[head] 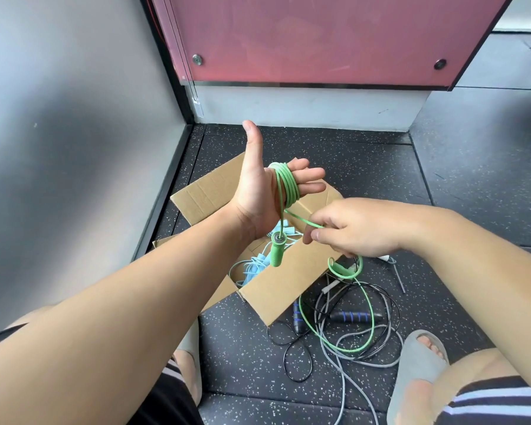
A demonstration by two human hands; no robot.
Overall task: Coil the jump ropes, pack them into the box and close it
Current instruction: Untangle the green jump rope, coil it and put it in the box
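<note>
Head view, done: light blue jump rope (252, 268) already lying inside the open cardboard box (276, 289); several turns of the green jump rope (287, 185) wound round the left hand (255, 194).

In hand: coiling of the green jump rope, judged partly wound, with a long slack loop trailing down to the floor (442, 185) at near right, past the box's right side.

Left to do: rest of the green strand to wind and pack. Black jump rope (354, 317) with blue-banded handles and grey jump rope (374, 365) lying tangled and uncoiled on the floor to the near right of the box. Flaps not yet shut. Judged under halfway overall.

Left hand: raised above the box, palm up, thumb stuck out toward the far wall. Four fingers fairly straight and close together, serving as a spool with the coil looped round them.

Green handle (278, 253): hanging free below the left palm, over the box opening.

Right hand (359, 231): just right of the left and nearer, back of the hand up. Thumb and forefinger pinching the green strand that runs from the coil, other fingers curled beneath.

Green rope's place: coil on the left fingers, a short span between the hands, remainder on the floor among the black and grey cords.
</note>
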